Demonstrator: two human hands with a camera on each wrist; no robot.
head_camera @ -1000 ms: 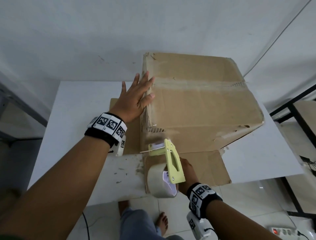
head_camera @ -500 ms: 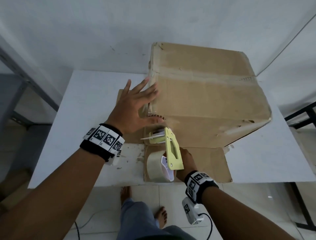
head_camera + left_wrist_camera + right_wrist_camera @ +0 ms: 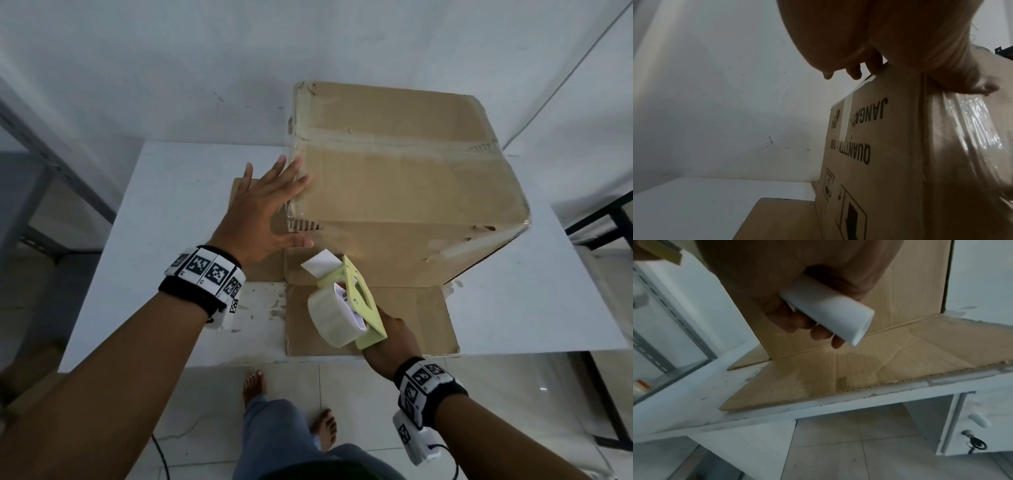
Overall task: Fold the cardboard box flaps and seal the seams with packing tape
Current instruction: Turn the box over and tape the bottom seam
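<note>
A large brown cardboard box stands on the white table, its top flaps closed and a strip of clear tape across the top seam. My left hand lies flat with spread fingers against the box's left top edge, where clear tape wraps the corner. My right hand grips the white handle of a yellow tape dispenser with a clear roll, held just off the box's near side. A loose tape end sticks out from its front.
Two bottom flaps lie spread flat on the table toward me and to the left. The wall stands right behind the box. A grey metal rack is at the left, a dark frame at the right. My bare feet show below the table edge.
The dispenser has come away from the box's near left corner and tilted, its tape end now free. My left hand has shifted slightly along the box's left edge.
</note>
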